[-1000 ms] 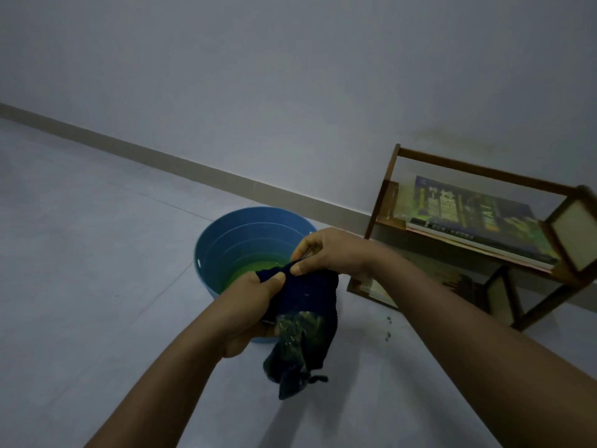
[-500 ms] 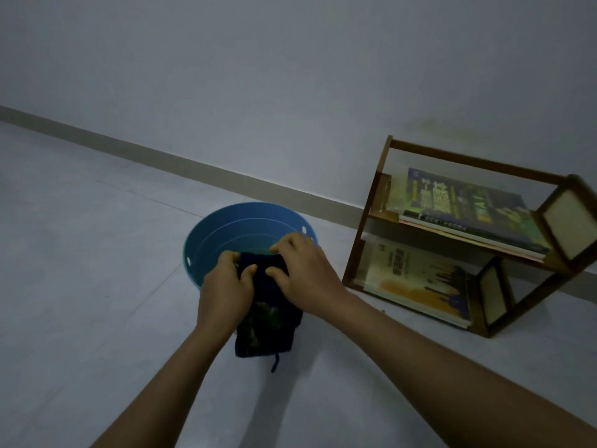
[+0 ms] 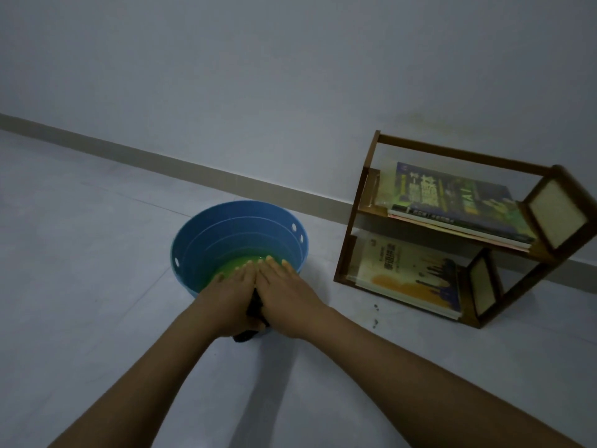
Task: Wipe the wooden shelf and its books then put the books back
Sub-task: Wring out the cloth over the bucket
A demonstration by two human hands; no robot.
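A small wooden shelf (image 3: pixel 361 202) stands on the floor at the right, against the wall. A dark blue book (image 3: pixel 452 202) lies on its upper board and a yellow-orange book (image 3: pixel 407 273) on its lower board. My left hand (image 3: pixel 231 292) and my right hand (image 3: pixel 284 292) lie side by side, palms down, over the near rim of a blue basin (image 3: pixel 239 227). Between and under them sits a dark cloth (image 3: pixel 252 321), almost wholly hidden. Both hands press on it with fingers stretched out.
The basin holds a little greenish water (image 3: pixel 239 263) and stands on the pale tiled floor left of the shelf. A few dark drops (image 3: pixel 374 318) mark the floor in front of the shelf. A skirting board (image 3: pixel 129 156) runs along the grey wall.
The cloth hung wrung between both hands above the basin. It has since been bunched up and lowered onto the basin's near rim, where both hands now press flat on it.
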